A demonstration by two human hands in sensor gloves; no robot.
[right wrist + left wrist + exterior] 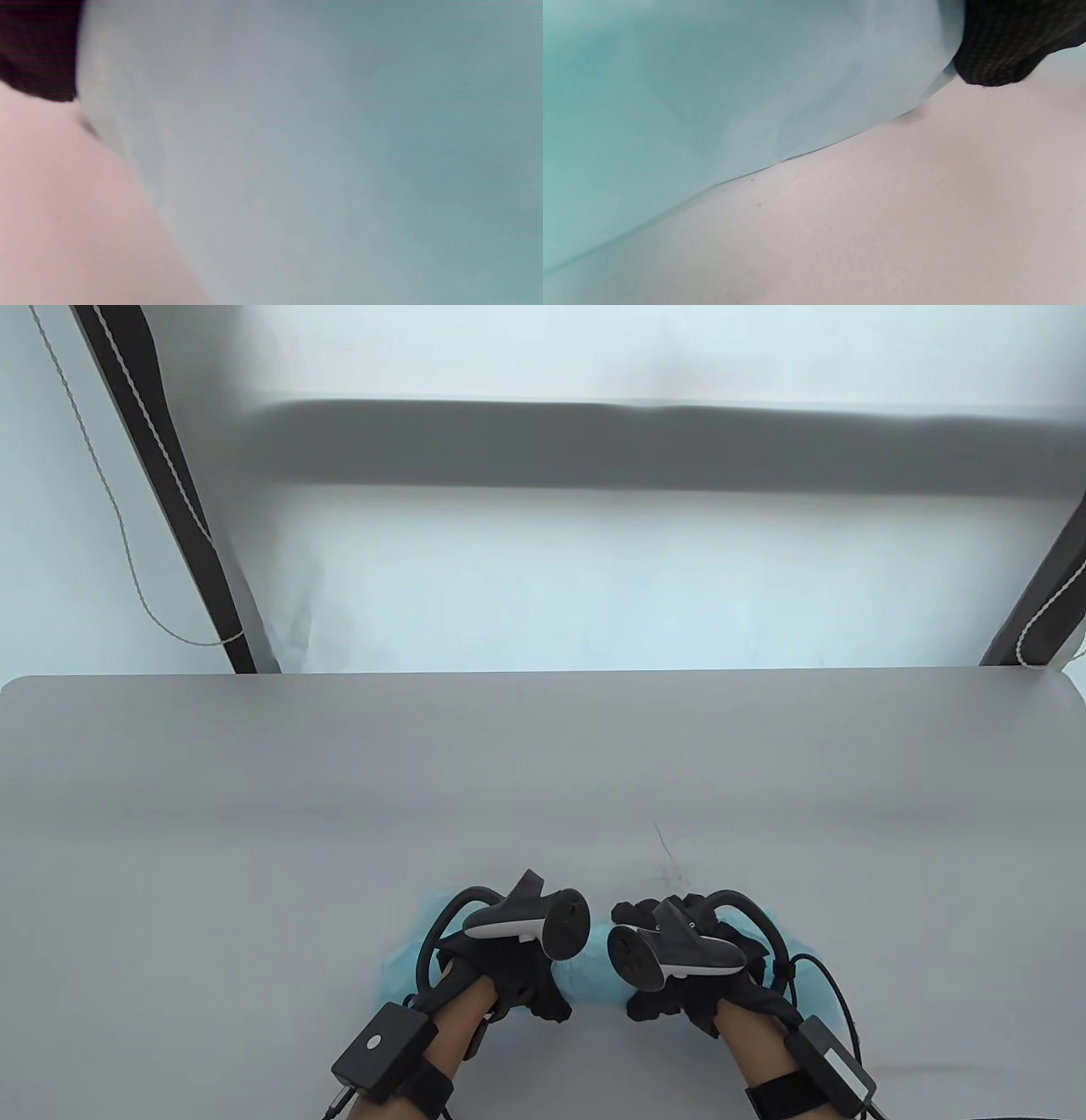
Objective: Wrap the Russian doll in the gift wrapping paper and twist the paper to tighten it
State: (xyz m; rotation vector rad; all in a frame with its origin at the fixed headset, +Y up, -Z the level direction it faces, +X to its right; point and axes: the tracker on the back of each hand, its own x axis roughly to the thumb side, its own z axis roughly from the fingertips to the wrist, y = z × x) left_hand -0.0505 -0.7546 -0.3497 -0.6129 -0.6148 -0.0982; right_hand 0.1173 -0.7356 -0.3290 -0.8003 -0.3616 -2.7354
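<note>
On the flat grey table (pixel 254 814), near its front edge, your light blue wrapping paper bundle (pixel 590 963) lies with its long axis left to right. Your left hand (pixel 509 963) and right hand (pixel 687 971) curl over its two ends, gripping the paper palms down.

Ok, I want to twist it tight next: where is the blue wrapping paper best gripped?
Probably at its two loose ends, one from each side: the blue wrapping paper lies as a sideways roll on the table, under the left hand and the right hand. The doll itself is hidden.
</note>
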